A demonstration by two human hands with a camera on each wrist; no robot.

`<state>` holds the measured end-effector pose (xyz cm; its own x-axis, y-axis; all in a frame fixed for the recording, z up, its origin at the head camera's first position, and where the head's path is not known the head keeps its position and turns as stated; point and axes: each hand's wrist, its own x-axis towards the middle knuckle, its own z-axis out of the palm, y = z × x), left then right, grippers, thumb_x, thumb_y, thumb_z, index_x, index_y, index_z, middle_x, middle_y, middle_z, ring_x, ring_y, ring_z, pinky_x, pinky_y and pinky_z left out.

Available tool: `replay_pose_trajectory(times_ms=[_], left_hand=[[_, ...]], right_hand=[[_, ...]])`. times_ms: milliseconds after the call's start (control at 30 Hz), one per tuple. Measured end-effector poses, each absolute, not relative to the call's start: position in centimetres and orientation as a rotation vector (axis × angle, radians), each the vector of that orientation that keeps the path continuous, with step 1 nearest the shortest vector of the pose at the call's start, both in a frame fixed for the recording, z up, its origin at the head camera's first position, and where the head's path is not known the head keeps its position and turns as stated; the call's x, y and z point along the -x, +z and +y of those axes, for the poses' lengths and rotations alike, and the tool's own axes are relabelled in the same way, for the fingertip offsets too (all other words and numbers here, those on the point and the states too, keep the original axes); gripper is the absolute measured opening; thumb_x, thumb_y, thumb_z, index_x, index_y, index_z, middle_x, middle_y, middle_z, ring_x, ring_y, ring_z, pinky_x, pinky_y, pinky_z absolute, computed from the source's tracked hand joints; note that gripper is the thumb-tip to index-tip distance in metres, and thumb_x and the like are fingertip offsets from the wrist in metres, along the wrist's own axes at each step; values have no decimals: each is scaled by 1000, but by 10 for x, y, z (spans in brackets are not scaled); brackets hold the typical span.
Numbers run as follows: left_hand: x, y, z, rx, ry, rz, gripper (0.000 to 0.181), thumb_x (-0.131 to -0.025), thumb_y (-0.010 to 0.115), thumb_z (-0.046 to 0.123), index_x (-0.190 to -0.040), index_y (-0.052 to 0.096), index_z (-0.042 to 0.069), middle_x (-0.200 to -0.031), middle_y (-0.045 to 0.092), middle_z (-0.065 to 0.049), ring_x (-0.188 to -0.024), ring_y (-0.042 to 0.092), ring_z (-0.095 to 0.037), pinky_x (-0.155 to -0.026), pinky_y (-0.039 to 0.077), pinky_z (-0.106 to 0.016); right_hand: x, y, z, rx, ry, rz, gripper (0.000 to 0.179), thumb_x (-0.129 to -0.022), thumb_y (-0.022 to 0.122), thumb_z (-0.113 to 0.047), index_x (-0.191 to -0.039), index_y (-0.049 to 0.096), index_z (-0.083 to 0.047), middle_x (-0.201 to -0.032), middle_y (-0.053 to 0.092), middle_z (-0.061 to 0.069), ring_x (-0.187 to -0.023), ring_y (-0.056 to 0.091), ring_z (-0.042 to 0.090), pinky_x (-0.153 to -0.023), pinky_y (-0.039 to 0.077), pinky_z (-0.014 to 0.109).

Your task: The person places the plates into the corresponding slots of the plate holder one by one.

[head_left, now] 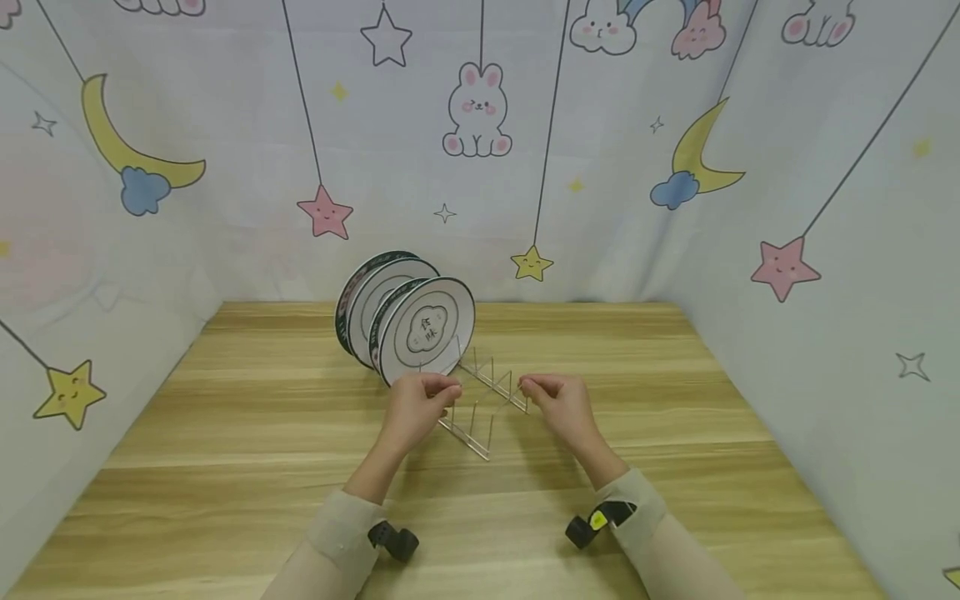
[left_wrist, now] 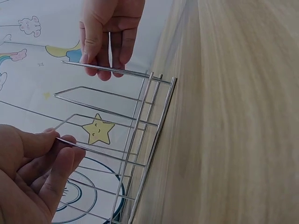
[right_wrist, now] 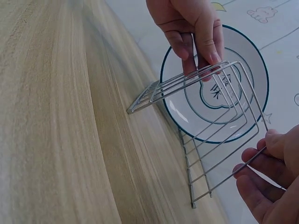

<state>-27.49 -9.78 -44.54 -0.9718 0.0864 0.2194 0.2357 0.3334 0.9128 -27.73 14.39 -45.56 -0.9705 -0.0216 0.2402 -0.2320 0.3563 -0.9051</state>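
Note:
A silver wire dish rack [head_left: 465,439] stands on the wooden table in the head view. My left hand [head_left: 414,408] pinches the top of one of its wire dividers between thumb and fingers, as the left wrist view of the hand [left_wrist: 32,172] shows. Opposite, my right hand [head_left: 564,410] pinches the end divider; the right wrist view shows that hand [right_wrist: 275,177] at the wire's corner. Several white plates with dark green rims stand on edge at the rack's far left end, the front plate [head_left: 428,328] bearing dark characters. Their lower edges are partly hidden.
The wood-grain table [head_left: 675,467] reaches to a white cloth backdrop [head_left: 420,175] printed with stars, moons and rabbits, which also runs along both sides. Each wrist wears a black strap-on camera, the left camera [head_left: 395,542] and right camera [head_left: 581,531].

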Motion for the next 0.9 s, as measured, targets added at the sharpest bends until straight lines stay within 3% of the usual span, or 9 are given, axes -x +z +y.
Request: replay_pose_trajectory(times_ms=[367, 700, 900], left_hand=[[277, -447, -101, 256, -1758, -2439, 9, -89, 73, 5, -93, 76, -3, -82, 74, -10, -70, 67, -17, -59, 61, -26], [279, -448, -102, 203, -1778, -2439, 7, -89, 74, 7, -89, 76, 0, -86, 73, -18, -66, 66, -15, -59, 60, -24], [280, -448, -102, 147, -1773, -2444, 6, -88, 75, 8, -88, 76, 2, -84, 73, -16, -61, 65, -13, -56, 58, -23]], right_hand=[[266, -454, 143, -284, 1677, -2454, 18, -93, 70, -13, -99, 76, 3, -93, 75, 10, -87, 72, 23, -75, 61, 28], [253, -450, 142, -309, 1667, -2485, 15, -92, 71, -13, -95, 77, 0, -89, 75, 10, -83, 72, 24, -71, 61, 28], [245, -449, 139, -344, 1691, -2497, 14, -92, 72, -14, -92, 77, -1, -87, 75, 9, -81, 71, 23, -69, 62, 30]])
